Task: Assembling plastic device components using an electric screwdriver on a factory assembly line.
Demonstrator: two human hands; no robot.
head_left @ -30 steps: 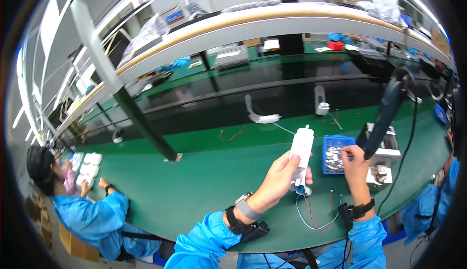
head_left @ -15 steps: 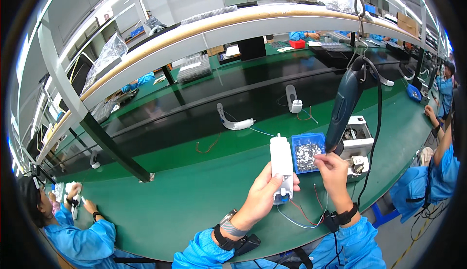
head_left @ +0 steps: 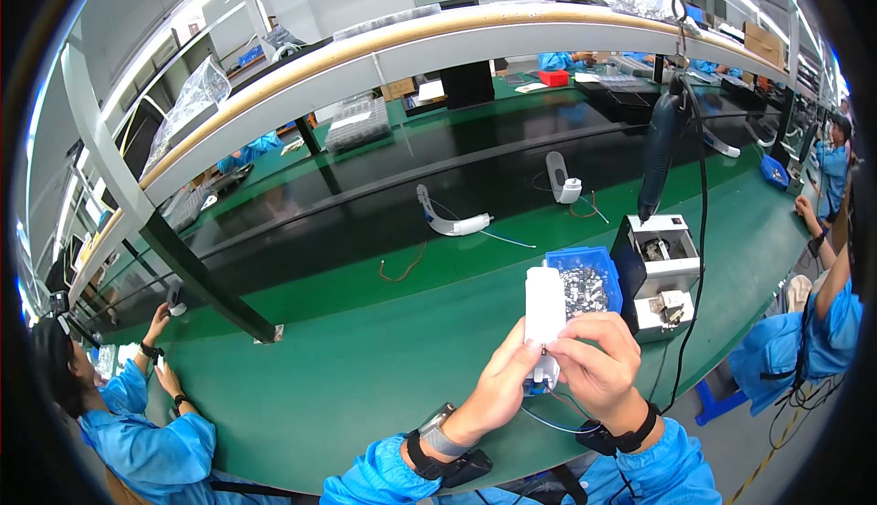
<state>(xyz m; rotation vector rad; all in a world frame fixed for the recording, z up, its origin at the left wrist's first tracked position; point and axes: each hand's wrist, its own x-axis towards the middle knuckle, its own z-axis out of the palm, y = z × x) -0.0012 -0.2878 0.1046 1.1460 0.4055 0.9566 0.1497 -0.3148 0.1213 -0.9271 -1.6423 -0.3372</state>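
Observation:
My left hand (head_left: 501, 379) is wrapped round a long white plastic housing (head_left: 545, 304), held upright over the bench, with thin wires (head_left: 557, 424) trailing from its lower end. At the housing's lower front, the fingertips of my right hand (head_left: 598, 363) are pinched together against it. What they hold, if anything, is too small to name. Just beyond the housing stands a blue bin (head_left: 614, 272) of small metallic and white parts, partly hidden behind the housing and my right hand. A dark electric screwdriver (head_left: 664, 150) hangs to the right, untouched.
Right of the bin stands a metal screw feeder (head_left: 673, 272). Two curved white pieces with wires, one left (head_left: 454, 223) and one right (head_left: 564, 179), lie farther off on the conveyor area. A slanted post (head_left: 210, 276) rises at left. Co-workers sit left (head_left: 146, 432) and right (head_left: 799, 340).
My right hand has left the bin and come to the housing's front. The screwdriver hangs farther back, clear of my hand. The curved pieces have shifted slightly right in view.

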